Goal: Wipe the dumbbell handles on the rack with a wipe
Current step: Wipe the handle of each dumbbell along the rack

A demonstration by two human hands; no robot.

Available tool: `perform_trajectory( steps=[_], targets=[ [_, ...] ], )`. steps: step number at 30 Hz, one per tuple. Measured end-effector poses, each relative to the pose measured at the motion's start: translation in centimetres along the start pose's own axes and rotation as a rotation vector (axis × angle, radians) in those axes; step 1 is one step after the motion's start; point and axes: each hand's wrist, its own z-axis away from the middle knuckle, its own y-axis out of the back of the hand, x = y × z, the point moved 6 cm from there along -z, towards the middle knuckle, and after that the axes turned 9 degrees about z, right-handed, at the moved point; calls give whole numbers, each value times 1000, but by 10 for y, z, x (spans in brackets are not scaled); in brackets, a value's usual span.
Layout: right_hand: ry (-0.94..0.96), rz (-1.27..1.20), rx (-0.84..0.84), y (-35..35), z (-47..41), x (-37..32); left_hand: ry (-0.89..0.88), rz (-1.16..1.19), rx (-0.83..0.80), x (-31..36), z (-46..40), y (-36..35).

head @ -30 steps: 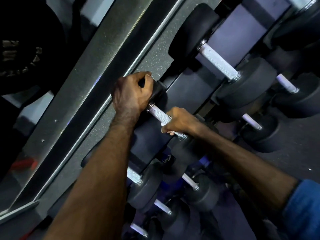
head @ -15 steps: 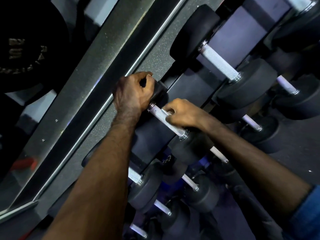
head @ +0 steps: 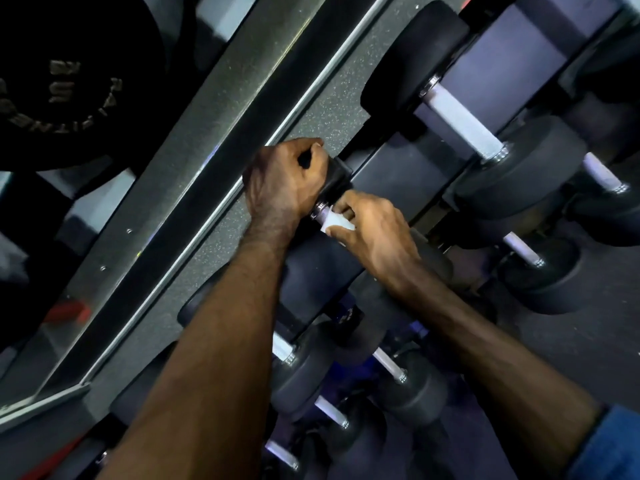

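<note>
**Dumbbell handle gripped through a white wipe**

Gym room, dim, seen steeply from above. Speckled dark floor (head: 325,112) running as a strip between a mirror panel (head: 114,237) with a bright metal edge on the left and the dumbbell rack (head: 391,174) on the right. Black weight plate (head: 69,81) with pale raised letters in the upper left corner; letters too blurred to read. Small red shape low in the mirror, not possible to identify.

Rack with dark sloped trays, carrying rows of black round-headed dumbbells with pale knurled handles. Large dumbbell (head: 460,116) on the upper tier, its handle bare and free. Smaller dumbbells (head: 526,254) on the tier to the right, and more dumbbells (head: 391,365) on the lower tiers under the forearms, lying side by side, heads near to each other.

Left hand (head: 280,185) curled over the black head of the worked dumbbell (head: 337,178), fingers wrapped on its far edge, holding it on the tray. Right hand (head: 374,230) closed round the handle just beside this head, thumb and fingers pinching the white wipe (head: 334,221) against the metal. Short piece of handle with its chrome collar visible between the two hands; rest of the handle hidden under the right hand. Blue sleeve (head: 613,445) at the bottom right corner.
</note>
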Motion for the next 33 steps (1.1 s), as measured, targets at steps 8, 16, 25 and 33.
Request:
perform_trajectory(
  steps=[8,16,25,33],
  targets=[
    [-58,159,47,3,25,13,-50,19,8,3,3,-1],
    [-29,264,57,7,28,0,-84,16,0,4,1,-1],
    [-26,192,19,11,17,-14,-137,-56,39,8,5,1],
    [-124,135,-241,10,12,30,-129,-64,49,8,6,1]
  ],
)
